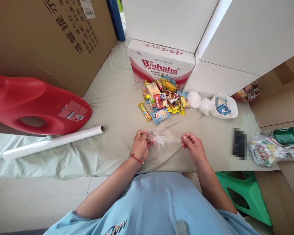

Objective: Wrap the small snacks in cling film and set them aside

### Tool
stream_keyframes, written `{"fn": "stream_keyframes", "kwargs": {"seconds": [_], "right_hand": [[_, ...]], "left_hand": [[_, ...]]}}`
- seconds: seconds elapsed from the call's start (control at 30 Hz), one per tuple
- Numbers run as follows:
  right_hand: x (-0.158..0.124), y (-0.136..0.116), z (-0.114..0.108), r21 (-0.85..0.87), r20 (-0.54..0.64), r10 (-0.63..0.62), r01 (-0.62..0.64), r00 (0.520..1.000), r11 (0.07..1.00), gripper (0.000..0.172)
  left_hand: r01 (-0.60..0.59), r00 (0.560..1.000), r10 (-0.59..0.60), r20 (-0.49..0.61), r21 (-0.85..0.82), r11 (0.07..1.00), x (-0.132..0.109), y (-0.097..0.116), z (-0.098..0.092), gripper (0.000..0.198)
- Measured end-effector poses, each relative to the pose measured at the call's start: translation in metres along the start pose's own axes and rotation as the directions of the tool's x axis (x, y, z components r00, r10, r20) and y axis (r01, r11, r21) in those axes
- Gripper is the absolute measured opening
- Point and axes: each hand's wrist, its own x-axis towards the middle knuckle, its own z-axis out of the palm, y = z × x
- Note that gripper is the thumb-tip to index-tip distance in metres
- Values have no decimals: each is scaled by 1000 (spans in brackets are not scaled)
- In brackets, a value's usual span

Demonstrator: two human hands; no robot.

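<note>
- Between your two hands, just past the near edge of the cloth-covered table [112, 111], a piece of clear plastic film [161, 137] is pulled out sideways, crumpled and loose in the middle.
- Your left hand [140, 146] is closed around the bunched end of the film, fingers curled in, with a red cord on its wrist.
- Your right hand [193, 147] pinches the other, thinner end between thumb and fingertips, the other fingers folded.
- Bare cloth lies all round both hands, with open room to either side and ahead.
- Ahead, a pile of snack packets [163, 98] sits against a Wahaha carton [161, 63]; one long packet lies a little apart on its left.
- Right of the pile, a wad of white plastic [198, 101] touches a white bowl [231, 109] that holds a packet.
- To your left, a white roll [54, 142] lies slanted near the table edge, beside a red jug [31, 101] on its side.
- At the far right edge, a bag of packets [267, 151] and a green-labelled bottle [287, 135] lie together.
- Cardboard [51, 36] and white boxes [247, 32] wall in the back.
- Below the right table edge stands a green stool [247, 192].
</note>
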Motion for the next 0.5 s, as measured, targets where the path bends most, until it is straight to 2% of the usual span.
{"fn": "stream_keyframes", "kwargs": {"seconds": [0.07,0.13,0.2,0.27,0.33,0.4,0.47,0.5], "right_hand": [[-7,9,7,-92,67,33,-27,997,995,37],[-14,15,14,-181,32,-10,16,999,983,35],[-20,16,19,-284,-98,-169,135,981,949,32],[-23,12,23,-402,-162,-357,269,920,875,29],[-22,5,26,-478,-47,-438,365,898,799,33],[-16,0,30,-495,152,-395,416,906,763,40],[-9,-2,35,-488,295,-326,435,898,757,34],[-5,-1,37,-489,320,-303,430,898,759,28]], "left_hand": [[20,1000,-20,-8,-23,1000,1,-1,3,47],[27,999,-28,-17,-45,999,1,-2,4,47],[17,1000,-18,-23,-50,999,1,-1,4,47],[-5,1000,5,-16,-20,1000,0,0,3,46],[-29,999,29,17,35,999,-2,1,4,44],[-43,996,38,78,61,997,-6,1,6,43],[-37,985,32,168,22,999,-11,0,9,45],[-25,976,27,218,-12,1000,-13,0,11,45]]}}
